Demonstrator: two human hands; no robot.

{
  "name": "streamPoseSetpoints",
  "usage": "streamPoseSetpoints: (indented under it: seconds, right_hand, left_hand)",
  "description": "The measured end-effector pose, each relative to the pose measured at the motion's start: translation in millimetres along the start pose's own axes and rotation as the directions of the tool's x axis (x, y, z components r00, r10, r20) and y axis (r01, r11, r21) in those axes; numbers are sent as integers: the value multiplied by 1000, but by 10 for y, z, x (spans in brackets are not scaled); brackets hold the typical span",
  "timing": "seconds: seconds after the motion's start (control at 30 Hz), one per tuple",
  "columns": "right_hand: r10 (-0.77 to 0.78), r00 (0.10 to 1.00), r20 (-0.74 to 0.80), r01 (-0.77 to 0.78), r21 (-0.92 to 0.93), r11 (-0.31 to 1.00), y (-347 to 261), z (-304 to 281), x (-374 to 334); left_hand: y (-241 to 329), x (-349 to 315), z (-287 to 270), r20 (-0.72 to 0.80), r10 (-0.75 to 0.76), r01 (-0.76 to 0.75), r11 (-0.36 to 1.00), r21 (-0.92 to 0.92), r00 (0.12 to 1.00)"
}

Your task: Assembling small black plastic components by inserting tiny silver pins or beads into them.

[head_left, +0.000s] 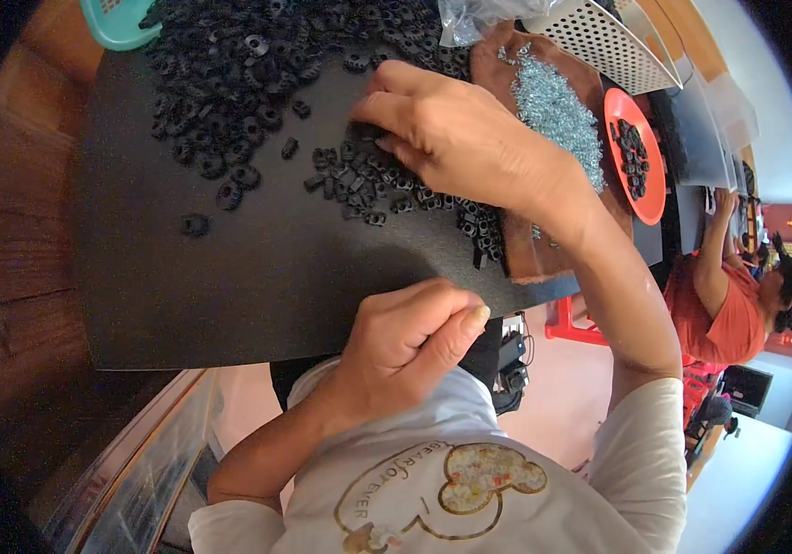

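Over the black tabletop [257,286], my right hand [451,129] bends down with its fingers curled among small black plastic pieces. Its fingertips are partly hidden, so what they grip cannot be made out. Just below the fingers lies a loose group of small black plastic blocks with holes [354,185]. My left hand [410,346] is closed in a fist at the table's front edge, thumb on top; its contents are hidden. Farther back spreads a large heap of round, notched black plastic parts [229,83], several strayed from it.
Small silvery screws [557,106] lie heaped on a brown sheet [530,254], beside a red plate [656,198] of black pieces. Behind are a perforated metal basket [599,46], a clear plastic bag [470,23] and a teal basket [123,32]. Another person [719,305] sits at right.
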State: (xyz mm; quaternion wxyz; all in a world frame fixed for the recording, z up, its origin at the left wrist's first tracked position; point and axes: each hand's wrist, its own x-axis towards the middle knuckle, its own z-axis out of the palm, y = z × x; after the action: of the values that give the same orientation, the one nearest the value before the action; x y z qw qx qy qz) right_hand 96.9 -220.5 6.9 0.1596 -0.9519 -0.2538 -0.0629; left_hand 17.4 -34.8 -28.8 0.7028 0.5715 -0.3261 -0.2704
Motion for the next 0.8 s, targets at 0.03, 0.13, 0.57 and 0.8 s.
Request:
streamPoseSetpoints:
  seconds: [0.03,0.13,0.57,0.8]
  right_hand:
    - [1,1000,0,-1,1,1000,7,1,-4]
    - [-4,999,-50,1,-60,998,37,9,-13]
    - [-133,956,-261,106,-116,988,145,81,-81]
    - [100,984,-147,-51,302,952,-347,-301,-516]
  left_hand:
    - [-7,7,3,-4,2,-2,1000,7,1000]
    - [-21,42,15,-8,11,-11,1000,13,1000]
    - [-74,105,81,-39,-90,86,992,-88,995]
    - [-13,-5,83,-144,-164,130,967,-221,976]
